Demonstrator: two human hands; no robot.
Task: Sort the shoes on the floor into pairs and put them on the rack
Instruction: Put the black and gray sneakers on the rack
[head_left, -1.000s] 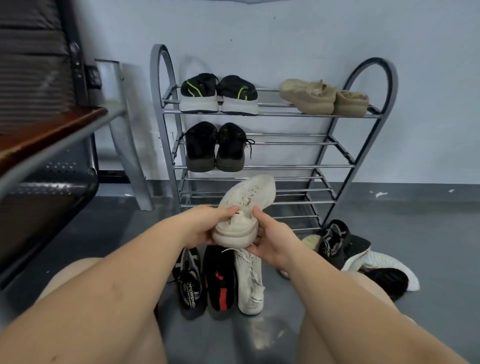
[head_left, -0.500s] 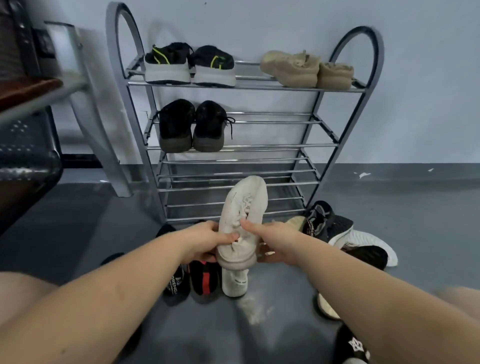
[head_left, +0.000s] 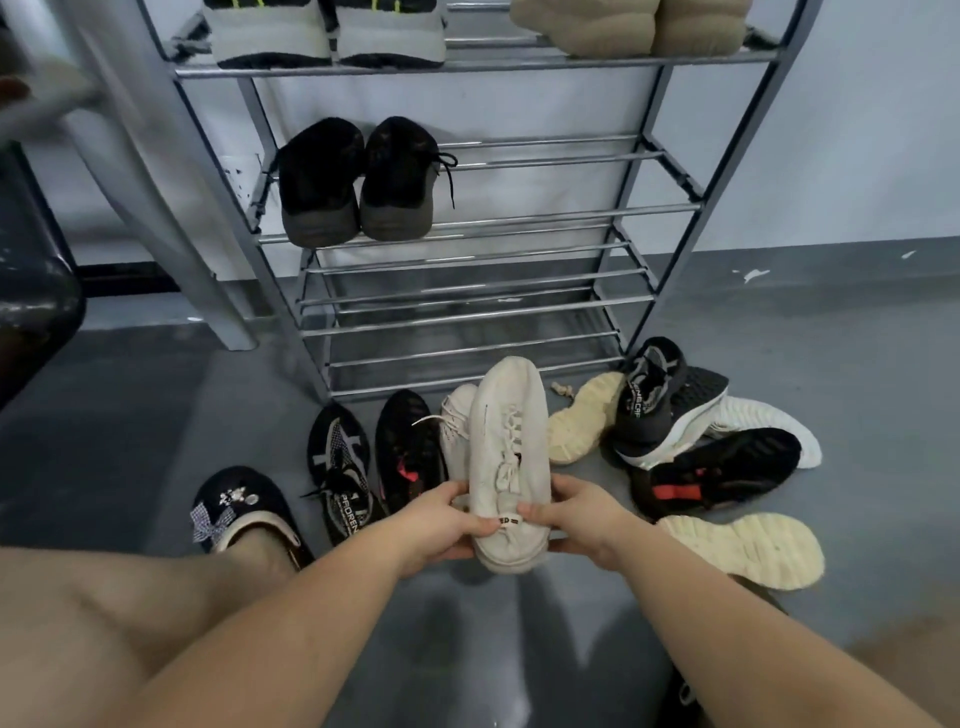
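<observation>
I hold a white lace-up sneaker (head_left: 511, 457) by its heel, toe pointing at the rack; my left hand (head_left: 441, 525) grips its left side and my right hand (head_left: 576, 519) grips its right side. Its white partner (head_left: 456, 431) lies on the floor just left of it, partly hidden. The metal shoe rack (head_left: 467, 228) stands ahead, with a black pair (head_left: 358, 182) on the second shelf, and a black-and-white pair (head_left: 327, 36) and a beige pair (head_left: 623, 26) on top. The two lower shelves are bare.
On the floor left lie a black patterned sneaker (head_left: 340, 473) and a black one with a red mark (head_left: 408, 452). A heap at the right holds cream-soled shoes (head_left: 743, 551), black sneakers (head_left: 722, 473) and a white shoe (head_left: 763, 421). My foot wears a black decorated clog (head_left: 239, 509).
The view has tilted down and closer to the floor. The white sneaker has come lower, from in front of the rack's lower shelves to just above the floor shoes; both hands still hold it.
</observation>
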